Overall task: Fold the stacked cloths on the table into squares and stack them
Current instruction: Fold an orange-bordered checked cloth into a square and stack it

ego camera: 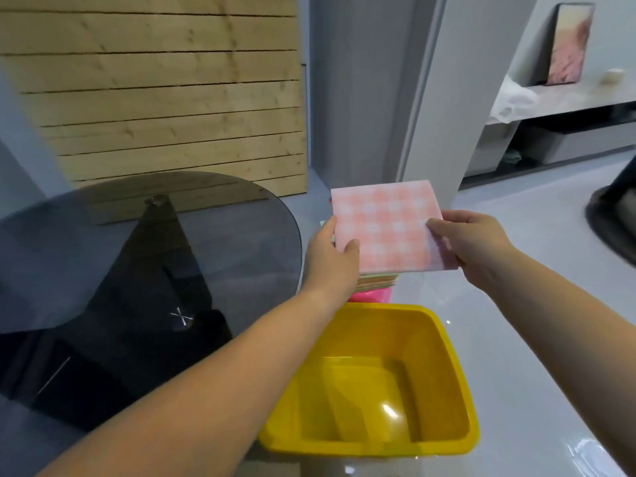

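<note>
both hands pinch pink checked cloth, left hand at 9 o'clock, right hand at 3 | cloth pile below | advice: lower flat, match corners

a home living room: smoked-glass round table, low grey media shelf, leaning framed picture, glossy floor tiles

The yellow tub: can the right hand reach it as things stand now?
Probably yes. The yellow tub stands open close to the right hand, with nothing between them; but that hand, with the left hand, holds the pink checked cloth.
</note>
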